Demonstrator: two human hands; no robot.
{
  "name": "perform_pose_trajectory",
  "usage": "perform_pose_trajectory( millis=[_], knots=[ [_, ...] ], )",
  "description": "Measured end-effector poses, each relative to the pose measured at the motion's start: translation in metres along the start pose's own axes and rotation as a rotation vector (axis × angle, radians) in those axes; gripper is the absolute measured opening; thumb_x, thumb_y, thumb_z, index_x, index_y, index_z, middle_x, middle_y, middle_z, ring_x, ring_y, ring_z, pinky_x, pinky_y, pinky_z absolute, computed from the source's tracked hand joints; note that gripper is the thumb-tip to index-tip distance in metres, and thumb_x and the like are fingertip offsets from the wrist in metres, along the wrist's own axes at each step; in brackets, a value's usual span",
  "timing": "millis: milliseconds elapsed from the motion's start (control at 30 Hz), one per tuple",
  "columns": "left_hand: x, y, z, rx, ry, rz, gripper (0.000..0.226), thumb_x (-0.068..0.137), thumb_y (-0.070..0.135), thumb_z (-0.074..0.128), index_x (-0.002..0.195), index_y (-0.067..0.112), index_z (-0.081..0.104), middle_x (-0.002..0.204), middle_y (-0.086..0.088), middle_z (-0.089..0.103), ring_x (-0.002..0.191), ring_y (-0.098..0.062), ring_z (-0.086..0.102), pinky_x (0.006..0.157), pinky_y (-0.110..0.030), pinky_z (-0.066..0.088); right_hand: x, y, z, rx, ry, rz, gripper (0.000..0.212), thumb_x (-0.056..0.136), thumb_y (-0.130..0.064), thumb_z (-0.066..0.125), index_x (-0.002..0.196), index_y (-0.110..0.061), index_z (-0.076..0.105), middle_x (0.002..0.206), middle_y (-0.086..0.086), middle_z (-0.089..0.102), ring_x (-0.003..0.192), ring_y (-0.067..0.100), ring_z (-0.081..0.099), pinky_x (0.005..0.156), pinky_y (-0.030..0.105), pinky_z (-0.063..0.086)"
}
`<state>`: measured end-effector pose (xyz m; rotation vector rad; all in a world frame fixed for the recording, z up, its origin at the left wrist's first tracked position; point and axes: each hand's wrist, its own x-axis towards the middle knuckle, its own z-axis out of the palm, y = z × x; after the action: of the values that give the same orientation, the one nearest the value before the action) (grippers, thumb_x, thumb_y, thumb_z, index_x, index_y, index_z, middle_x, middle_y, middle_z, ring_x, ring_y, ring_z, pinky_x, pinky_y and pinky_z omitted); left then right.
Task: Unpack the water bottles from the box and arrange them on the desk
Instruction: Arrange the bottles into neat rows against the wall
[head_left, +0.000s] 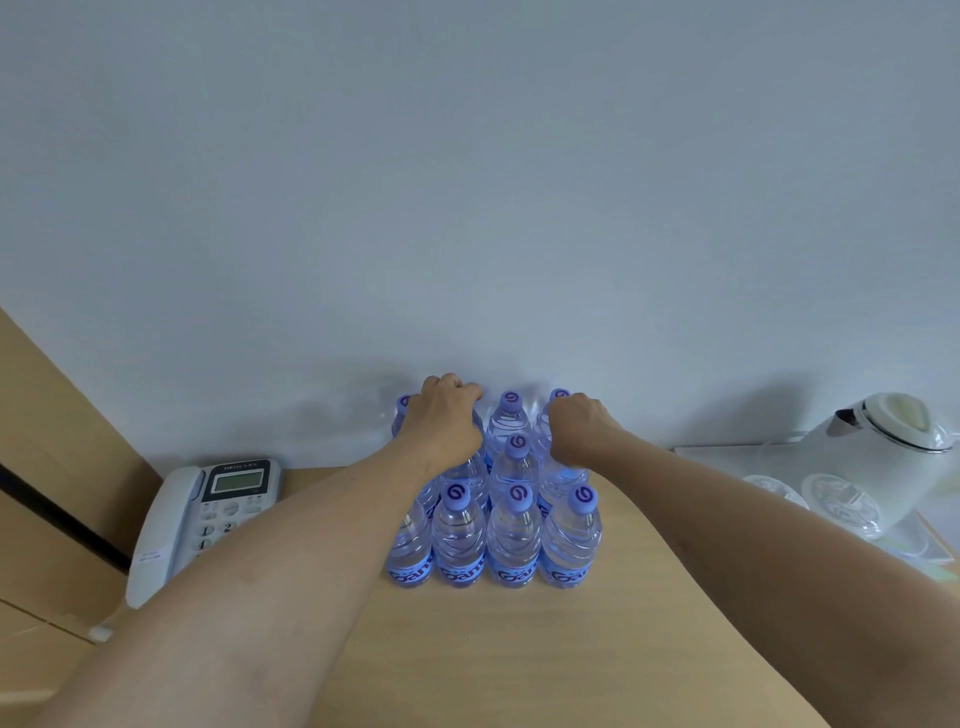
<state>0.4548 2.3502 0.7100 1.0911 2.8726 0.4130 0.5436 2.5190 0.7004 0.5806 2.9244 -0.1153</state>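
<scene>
Several clear water bottles (511, 540) with purple caps and blue labels stand upright in tight rows on the wooden desk (498, 660), reaching back to the wall. My left hand (444, 415) curls over the top of a bottle in the back rows on the left side. My right hand (579, 431) curls round the neck of a bottle on the right side, behind the front row. Both arms reach forward on either side of the front row. The caps under both hands are hidden. No box is in view.
A white desk telephone (208, 514) lies at the left, partly under my left forearm. At the right stand a white electric kettle (883, 452) and upturned glasses (841, 504) on a tray. A plain wall closes the back; a wooden panel (57, 467) runs down the left.
</scene>
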Motion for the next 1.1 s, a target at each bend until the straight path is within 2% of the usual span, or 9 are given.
perform_pose_trajectory(
  millis=[200,333,500,567,633,700,733,1000,1100],
  knots=[
    [0.001,-0.001,0.002,-0.008,0.002,0.001,0.045,0.084,0.01,0.051,0.129,0.017,0.055,0.125,-0.008,0.051,0.118,-0.029,0.041,0.089,-0.038,0.042,0.001,-0.02,-0.012,0.104,0.189,0.001,0.022,0.08,-0.015,0.054,0.062,-0.018,0.043,0.07,0.0,0.049,0.071,0.026,0.054,0.056,0.029,0.035],
    [-0.001,-0.005,0.002,0.006,0.012,-0.004,0.045,0.082,0.01,0.054,0.126,0.019,0.057,0.122,-0.005,0.053,0.116,-0.027,0.043,0.085,-0.036,0.04,0.001,-0.043,-0.008,0.131,0.015,-0.064,0.044,0.087,-0.045,0.062,0.06,-0.019,0.04,0.07,0.001,0.047,0.067,0.022,0.051,0.053,0.028,0.038],
    [-0.003,-0.009,0.004,-0.011,0.006,-0.017,0.045,0.08,0.008,0.054,0.123,0.018,0.058,0.12,-0.005,0.054,0.115,-0.027,0.044,0.092,-0.039,0.043,0.002,-0.048,-0.01,0.091,-0.046,-0.069,0.036,0.079,-0.01,0.064,0.059,-0.014,0.035,0.063,0.002,0.037,0.061,0.021,0.042,0.042,0.025,0.026],
    [-0.003,-0.01,0.005,-0.015,0.004,-0.016,0.045,0.08,0.008,0.054,0.124,0.017,0.058,0.12,-0.006,0.054,0.116,-0.027,0.044,0.094,-0.04,0.043,0.001,-0.049,-0.013,0.09,-0.076,-0.082,0.024,0.078,-0.004,0.06,0.06,-0.012,0.045,0.064,0.005,0.044,0.068,0.027,0.047,0.044,0.025,0.03],
    [-0.003,-0.011,0.005,-0.013,0.007,-0.015,0.045,0.08,0.009,0.055,0.124,0.017,0.058,0.12,-0.005,0.054,0.116,-0.027,0.044,0.093,-0.039,0.043,0.002,-0.048,-0.015,0.082,-0.1,-0.113,0.011,0.08,-0.004,0.059,0.085,-0.004,0.069,0.086,0.012,0.066,0.085,0.033,0.062,0.056,0.03,0.05],
    [-0.003,-0.012,0.004,-0.014,0.009,-0.019,0.045,0.08,0.01,0.056,0.124,0.017,0.058,0.119,-0.005,0.054,0.115,-0.027,0.044,0.092,-0.038,0.044,0.003,-0.047,-0.014,0.078,-0.129,-0.14,0.033,0.081,-0.004,0.061,0.113,-0.003,0.069,0.112,0.016,0.068,0.104,0.031,0.064,0.08,0.04,0.057],
    [-0.003,-0.012,0.003,-0.016,0.008,-0.023,0.045,0.08,0.01,0.055,0.124,0.017,0.058,0.12,-0.005,0.054,0.115,-0.027,0.044,0.092,-0.039,0.044,0.004,-0.047,-0.013,0.073,-0.132,-0.149,0.036,0.081,-0.004,0.062,0.117,-0.003,0.067,0.116,0.017,0.067,0.105,0.031,0.064,0.084,0.041,0.056],
    [-0.002,-0.019,0.005,-0.036,0.007,-0.04,0.051,0.079,0.011,0.058,0.13,0.018,0.055,0.125,-0.005,0.052,0.118,-0.027,0.043,0.092,-0.035,0.04,0.002,-0.048,-0.013,0.073,-0.102,-0.167,0.038,0.082,0.003,0.054,0.116,-0.004,0.069,0.12,0.016,0.066,0.109,0.031,0.062,0.085,0.042,0.057],
    [-0.002,-0.019,0.006,-0.045,0.013,-0.042,0.05,0.08,0.01,0.057,0.13,0.018,0.055,0.125,-0.005,0.052,0.118,-0.026,0.042,0.092,-0.036,0.042,0.001,-0.048,-0.016,0.084,-0.102,-0.163,0.036,0.083,0.001,0.058,0.114,-0.012,0.071,0.118,0.008,0.065,0.099,0.027,0.064,0.073,0.033,0.057]
  ],
)
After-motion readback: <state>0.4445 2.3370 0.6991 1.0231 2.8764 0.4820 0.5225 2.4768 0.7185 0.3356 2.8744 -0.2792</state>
